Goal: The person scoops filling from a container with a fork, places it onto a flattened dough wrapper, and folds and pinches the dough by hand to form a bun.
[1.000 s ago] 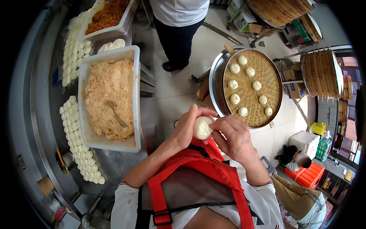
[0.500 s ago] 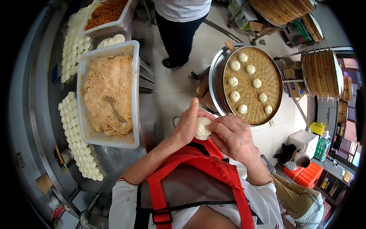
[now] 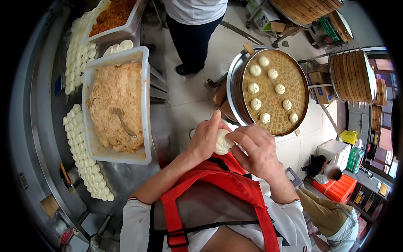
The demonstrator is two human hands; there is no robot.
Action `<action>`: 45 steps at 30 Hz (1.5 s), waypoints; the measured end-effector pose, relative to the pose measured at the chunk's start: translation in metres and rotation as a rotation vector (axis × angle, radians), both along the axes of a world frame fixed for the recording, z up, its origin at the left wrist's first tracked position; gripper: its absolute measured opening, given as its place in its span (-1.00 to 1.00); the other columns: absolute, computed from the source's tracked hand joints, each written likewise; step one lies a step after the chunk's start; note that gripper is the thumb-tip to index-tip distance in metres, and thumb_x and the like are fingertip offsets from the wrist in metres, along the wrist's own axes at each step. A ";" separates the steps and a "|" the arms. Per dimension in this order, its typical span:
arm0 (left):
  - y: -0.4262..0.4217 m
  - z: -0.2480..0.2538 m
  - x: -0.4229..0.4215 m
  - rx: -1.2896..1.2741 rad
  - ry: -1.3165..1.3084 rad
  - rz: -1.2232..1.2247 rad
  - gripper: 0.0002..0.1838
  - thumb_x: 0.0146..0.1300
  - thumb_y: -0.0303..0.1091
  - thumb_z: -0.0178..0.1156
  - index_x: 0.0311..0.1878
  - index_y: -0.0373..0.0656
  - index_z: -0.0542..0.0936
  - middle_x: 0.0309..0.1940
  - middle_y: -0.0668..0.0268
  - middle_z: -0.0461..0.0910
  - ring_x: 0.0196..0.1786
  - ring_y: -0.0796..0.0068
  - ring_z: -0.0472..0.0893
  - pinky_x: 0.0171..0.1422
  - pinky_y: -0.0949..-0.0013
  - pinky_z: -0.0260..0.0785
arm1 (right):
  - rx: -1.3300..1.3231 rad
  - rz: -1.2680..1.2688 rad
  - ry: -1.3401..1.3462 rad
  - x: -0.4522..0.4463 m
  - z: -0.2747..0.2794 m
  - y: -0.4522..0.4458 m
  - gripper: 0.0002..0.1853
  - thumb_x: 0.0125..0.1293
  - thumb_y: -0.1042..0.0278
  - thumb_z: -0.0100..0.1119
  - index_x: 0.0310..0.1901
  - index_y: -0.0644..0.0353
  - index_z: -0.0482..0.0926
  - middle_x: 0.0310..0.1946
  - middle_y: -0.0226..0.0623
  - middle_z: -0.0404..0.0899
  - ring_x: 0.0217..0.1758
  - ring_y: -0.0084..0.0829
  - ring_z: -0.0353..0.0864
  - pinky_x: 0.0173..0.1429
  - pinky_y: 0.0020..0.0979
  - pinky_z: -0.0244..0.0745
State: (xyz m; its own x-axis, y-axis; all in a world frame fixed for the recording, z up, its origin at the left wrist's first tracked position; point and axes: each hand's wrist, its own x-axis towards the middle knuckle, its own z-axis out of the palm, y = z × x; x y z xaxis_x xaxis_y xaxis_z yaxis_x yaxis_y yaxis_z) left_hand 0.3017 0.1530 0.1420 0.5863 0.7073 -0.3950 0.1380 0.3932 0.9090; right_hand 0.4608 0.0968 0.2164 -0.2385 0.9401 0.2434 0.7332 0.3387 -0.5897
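A pale, pleated bun (image 3: 222, 143) is held between my two hands, in front of the red apron. My left hand (image 3: 205, 136) cups it from the left side, thumb pointing up. With bent fingertips, my right hand (image 3: 256, 147) pinches the pleats along the bun's right edge. Beyond my hands to the right is a round steamer tray (image 3: 304, 109) with several pleated buns (image 3: 280, 88) spaced over its patterned liner. On the left, a plastic tub (image 3: 145, 105) holds a mound of minced filling (image 3: 113, 92), and a metal spoon (image 3: 124, 122) lies in it.
Rows of dough pieces (image 3: 86, 157) lie on the metal counter (image 3: 130, 185). A second tub of orange-red filling (image 3: 113, 19) stands at the back left. One person (image 3: 195, 33) stands ahead; others are at lower right. Stacked bamboo steamers (image 3: 350, 75) stand at right.
The surroundings have shifted slightly left in view. My hands stay on the bun, which has turned a little, with more of it covered by my left hand.
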 end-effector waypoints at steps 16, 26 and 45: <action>-0.005 -0.012 -0.006 -0.261 -0.112 -0.041 -0.16 0.58 0.21 -0.46 -0.29 -0.31 0.65 -0.54 0.23 0.64 -0.53 0.45 0.63 -0.41 0.41 0.52 | 0.009 0.002 0.120 0.006 -0.009 -0.010 -0.63 -0.05 0.57 0.37 -0.13 0.22 0.57 -0.36 -0.19 0.54 -0.33 -0.15 0.60 -0.23 -0.20 0.53; -0.012 -0.036 -0.009 -0.474 -0.215 -0.211 -0.02 0.50 0.36 -0.61 -0.22 -0.38 0.62 -0.50 0.11 0.66 -0.48 0.32 0.68 -0.33 0.29 0.60 | -0.081 0.044 0.144 0.006 -0.009 -0.026 -0.75 -0.04 0.54 0.33 -0.29 0.24 0.51 -0.34 -0.20 0.50 -0.26 -0.14 0.58 -0.21 -0.21 0.52; -0.013 -0.050 -0.015 -0.759 -0.279 -0.295 -0.11 0.49 0.40 -0.44 0.13 -0.29 0.55 -0.02 0.15 0.62 0.06 0.32 0.61 0.13 0.29 0.48 | 0.093 0.063 0.268 -0.003 -0.034 -0.047 -0.84 -0.02 0.38 0.31 -0.35 0.14 0.60 -0.34 -0.22 0.40 -0.22 -0.20 0.54 -0.31 -0.22 0.47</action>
State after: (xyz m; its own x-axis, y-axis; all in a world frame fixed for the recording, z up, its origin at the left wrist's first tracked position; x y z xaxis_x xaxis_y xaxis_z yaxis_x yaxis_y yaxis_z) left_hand 0.2866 0.1397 0.0917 0.8504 0.1133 -0.5137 0.1412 0.8915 0.4305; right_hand 0.4576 0.0499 0.1825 -0.2108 0.8964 0.3899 0.5310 0.4399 -0.7242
